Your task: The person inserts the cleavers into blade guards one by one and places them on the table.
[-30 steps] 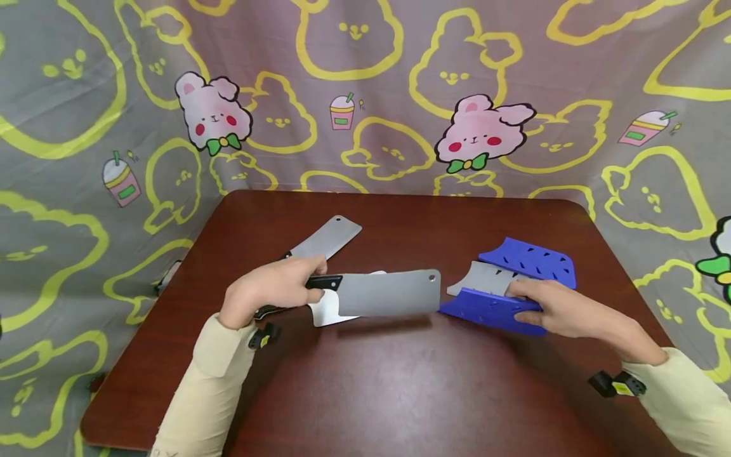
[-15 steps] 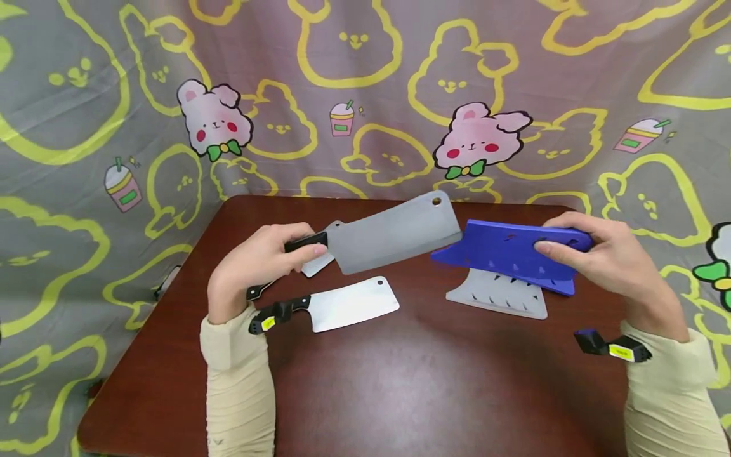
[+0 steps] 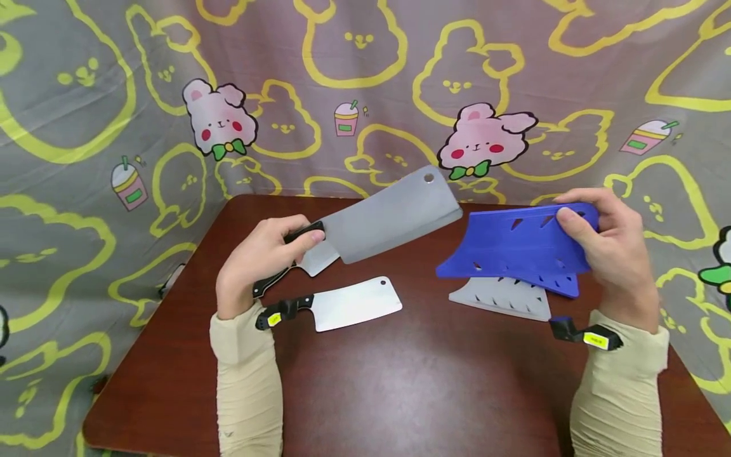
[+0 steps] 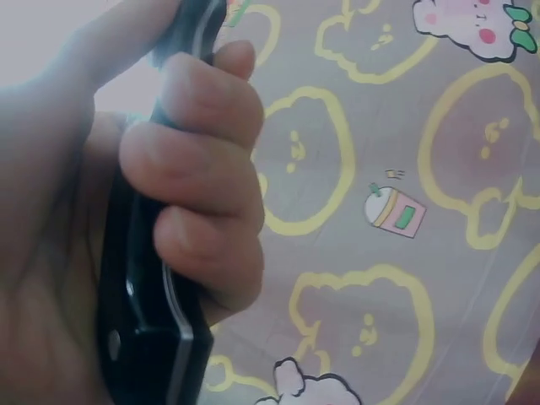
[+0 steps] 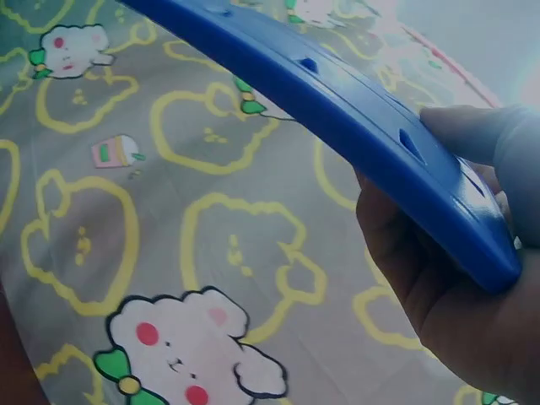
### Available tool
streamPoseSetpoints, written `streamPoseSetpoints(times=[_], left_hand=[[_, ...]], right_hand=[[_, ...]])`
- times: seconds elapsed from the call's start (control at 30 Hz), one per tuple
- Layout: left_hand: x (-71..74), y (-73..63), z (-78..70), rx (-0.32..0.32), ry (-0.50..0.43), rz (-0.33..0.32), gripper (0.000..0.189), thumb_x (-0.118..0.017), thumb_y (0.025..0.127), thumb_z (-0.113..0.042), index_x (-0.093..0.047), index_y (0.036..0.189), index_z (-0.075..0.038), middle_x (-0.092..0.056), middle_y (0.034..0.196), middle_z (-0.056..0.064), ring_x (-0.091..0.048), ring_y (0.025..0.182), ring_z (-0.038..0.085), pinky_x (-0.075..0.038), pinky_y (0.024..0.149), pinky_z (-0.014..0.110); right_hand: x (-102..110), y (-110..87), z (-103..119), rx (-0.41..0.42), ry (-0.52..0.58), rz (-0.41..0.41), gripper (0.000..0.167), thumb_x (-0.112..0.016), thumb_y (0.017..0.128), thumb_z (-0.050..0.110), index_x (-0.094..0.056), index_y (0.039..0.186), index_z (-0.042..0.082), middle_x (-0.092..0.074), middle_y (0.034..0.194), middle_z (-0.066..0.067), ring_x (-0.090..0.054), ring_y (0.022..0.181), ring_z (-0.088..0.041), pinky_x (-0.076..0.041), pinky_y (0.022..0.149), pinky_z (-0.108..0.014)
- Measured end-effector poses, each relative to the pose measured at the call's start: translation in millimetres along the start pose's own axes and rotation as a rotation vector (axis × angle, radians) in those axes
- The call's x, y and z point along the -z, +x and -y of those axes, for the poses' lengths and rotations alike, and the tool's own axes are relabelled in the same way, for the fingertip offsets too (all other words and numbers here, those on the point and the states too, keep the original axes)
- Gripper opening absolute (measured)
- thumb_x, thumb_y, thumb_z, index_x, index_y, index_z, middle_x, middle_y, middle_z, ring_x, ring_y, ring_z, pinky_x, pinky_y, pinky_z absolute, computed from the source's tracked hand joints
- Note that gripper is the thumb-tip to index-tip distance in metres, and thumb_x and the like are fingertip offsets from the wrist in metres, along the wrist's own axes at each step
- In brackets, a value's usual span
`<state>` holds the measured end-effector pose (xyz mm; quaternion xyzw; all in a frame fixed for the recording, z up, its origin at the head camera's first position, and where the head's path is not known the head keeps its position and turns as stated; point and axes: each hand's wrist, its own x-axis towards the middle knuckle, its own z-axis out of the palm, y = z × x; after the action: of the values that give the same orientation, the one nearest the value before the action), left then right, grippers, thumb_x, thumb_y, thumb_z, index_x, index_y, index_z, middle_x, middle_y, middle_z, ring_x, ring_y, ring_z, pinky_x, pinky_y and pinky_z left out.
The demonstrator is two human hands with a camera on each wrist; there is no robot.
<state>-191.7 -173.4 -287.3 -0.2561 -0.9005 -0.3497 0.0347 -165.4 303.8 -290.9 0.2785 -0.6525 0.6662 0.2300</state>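
Left hand (image 3: 270, 255): your fingers curl round the black riveted handle (image 4: 152, 346) of a broad grey metal cleaver (image 3: 394, 216), raised above the dark red-brown surface (image 3: 422, 387), blade tilted up
Right hand (image 3: 619, 251): you pinch one end of a curved, slotted blue plastic guard (image 3: 514, 244), aloft
Lying beneath the guard: a pale grey slotted plastic guard (image 3: 502, 299); a second blue slotted guard (image 3: 554, 284), partly hidden
Lying on your left: a bright black-handled metal cleaver (image 3: 356, 306); another black-handled cleaver (image 3: 321, 259), partly covered

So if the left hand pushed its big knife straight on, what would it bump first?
Probably the cartoon cloth: the cleaver in the left hand slants up toward it, its line passing above the raised blue sheath in the head view. Depth is unclear, so that's a guess.
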Motion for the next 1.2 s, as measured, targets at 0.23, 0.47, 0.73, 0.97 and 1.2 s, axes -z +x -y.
streamPoseSetpoints(times=[0.23,0.47,0.73,0.97,1.2], left_hand=[[-6.2,5.6,3.0,-0.024,-0.034,-0.019,0.036,-0.058,0.098,-0.04,-0.052,0.07,-0.019,-0.049,0.058,-0.002,-0.04,0.052,0.014,-0.036,0.056,0.028],[-12.5,10.7,3.2,-0.019,-0.06,0.007,0.038,-0.056,0.098,-0.044,-0.052,0.071,-0.018,-0.049,0.059,0.0,-0.041,0.051,0.016,-0.039,0.058,0.029],[-14.5,11.4,4.0,-0.032,-0.106,-0.023,0.035,-0.058,0.098,-0.038,-0.053,0.071,-0.017,-0.049,0.059,0.002,-0.039,0.048,0.017,-0.038,0.055,0.029],[-15.9,14.8,7.6,-0.034,-0.131,-0.052,0.031,-0.059,0.099,-0.026,-0.053,0.071,-0.014,-0.048,0.058,0.0,-0.039,0.049,0.014,-0.036,0.054,0.028],[-16.1,14.3,8.4,-0.018,-0.127,-0.046,0.03,-0.059,0.099,-0.022,-0.054,0.072,-0.011,-0.048,0.058,0.001,-0.041,0.05,0.015,-0.037,0.054,0.029]], right_hand=[[-9.8,1.3,-1.9,0.001,0.069,-0.001,0.023,-0.051,0.088,-0.02,-0.056,0.11,-0.023,-0.07,0.089,-0.012,-0.073,0.071,-0.016,-0.057,0.063,-0.022],[-18.7,4.3,-5.9,0.025,0.086,0.011,0.022,-0.051,0.089,-0.019,-0.055,0.109,-0.023,-0.071,0.089,-0.013,-0.072,0.073,-0.017,-0.057,0.066,-0.023],[-16.1,4.9,-9.0,0.084,0.091,-0.03,0.02,-0.05,0.088,-0.019,-0.056,0.107,-0.023,-0.071,0.087,-0.011,-0.071,0.072,-0.016,-0.056,0.065,-0.02],[-14.7,4.5,-5.9,0.124,0.163,-0.114,0.019,-0.05,0.087,-0.02,-0.056,0.105,-0.025,-0.07,0.081,-0.012,-0.069,0.067,-0.017,-0.055,0.06,-0.021],[-17.1,6.1,-5.7,0.122,0.209,-0.162,0.019,-0.052,0.088,-0.018,-0.056,0.105,-0.025,-0.069,0.078,-0.014,-0.07,0.067,-0.019,-0.056,0.061,-0.023]])
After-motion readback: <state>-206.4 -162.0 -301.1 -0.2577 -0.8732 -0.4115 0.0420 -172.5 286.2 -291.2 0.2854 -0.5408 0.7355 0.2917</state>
